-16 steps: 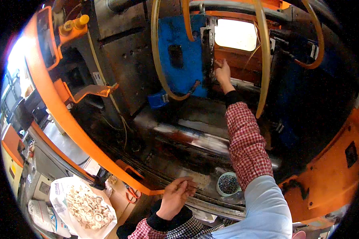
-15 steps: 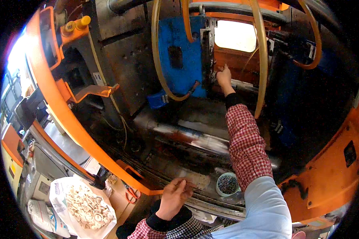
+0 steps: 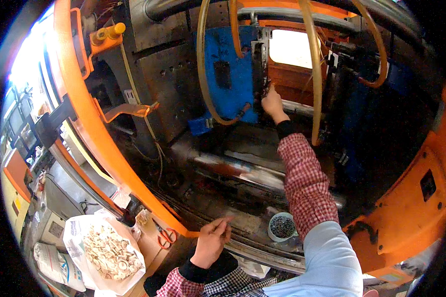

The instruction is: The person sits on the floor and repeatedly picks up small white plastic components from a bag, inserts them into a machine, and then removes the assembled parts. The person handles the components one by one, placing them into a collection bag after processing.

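The right hand (image 3: 272, 104), forefinger extended, other fingers folded, is at the dark metal edge (image 3: 260, 69) of the upright blue metal block (image 3: 238, 81); contact and grip cannot be determined. The left hand (image 3: 210, 242), nearly closed, is near the stained metal ledge (image 3: 250, 223), contents indiscernible. The round pale-green cup (image 3: 280, 239) stands there, presumably for reach, holding small dark pieces (image 3: 282, 226). Shadow obscures the machine interior (image 3: 371, 143).

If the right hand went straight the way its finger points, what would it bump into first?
Probably the dark metal edge of the blue block, just past the right hand's fingertip. Depth is hard to judge, so they may already touch.
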Demonstrator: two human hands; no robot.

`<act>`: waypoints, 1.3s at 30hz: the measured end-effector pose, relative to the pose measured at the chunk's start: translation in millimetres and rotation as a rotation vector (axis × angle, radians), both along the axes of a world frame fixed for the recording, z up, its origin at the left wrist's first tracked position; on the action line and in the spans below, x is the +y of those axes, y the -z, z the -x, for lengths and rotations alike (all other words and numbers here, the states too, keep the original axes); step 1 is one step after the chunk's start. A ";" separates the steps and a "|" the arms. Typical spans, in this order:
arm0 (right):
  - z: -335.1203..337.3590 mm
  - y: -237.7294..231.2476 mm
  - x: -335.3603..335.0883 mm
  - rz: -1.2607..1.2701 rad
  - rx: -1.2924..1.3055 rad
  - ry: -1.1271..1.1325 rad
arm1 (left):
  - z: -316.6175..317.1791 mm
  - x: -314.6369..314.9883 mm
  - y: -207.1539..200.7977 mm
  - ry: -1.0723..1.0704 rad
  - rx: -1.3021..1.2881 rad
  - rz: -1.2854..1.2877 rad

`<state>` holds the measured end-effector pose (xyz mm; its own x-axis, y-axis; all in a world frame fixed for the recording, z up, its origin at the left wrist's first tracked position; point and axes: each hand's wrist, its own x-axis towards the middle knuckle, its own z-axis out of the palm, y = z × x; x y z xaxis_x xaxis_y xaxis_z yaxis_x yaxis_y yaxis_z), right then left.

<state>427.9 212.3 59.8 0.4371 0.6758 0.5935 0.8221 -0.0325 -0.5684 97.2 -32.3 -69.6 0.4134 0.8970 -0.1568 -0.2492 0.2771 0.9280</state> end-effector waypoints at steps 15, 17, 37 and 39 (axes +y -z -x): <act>160.6 19.7 -222.5 0.291 -0.289 -0.936 | -10.4 11.0 -50.8 -0.023 -0.359 0.090; 158.9 21.8 -221.5 0.201 -0.358 -0.959 | -14.2 11.8 -48.2 -0.012 -0.392 0.075; 0.3 -59.5 38.9 -0.565 0.319 0.113 | 17.0 9.7 -10.8 0.043 -0.146 0.114; 1.8 -57.8 38.5 -0.736 0.297 0.060 | 16.4 11.4 -8.5 0.054 -0.162 0.133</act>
<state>426.1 250.8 117.5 0.6702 0.1258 0.7314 0.6415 0.3975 -0.6561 80.9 -20.9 -61.1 0.4894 0.8489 -0.1996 -0.3738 0.4110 0.8315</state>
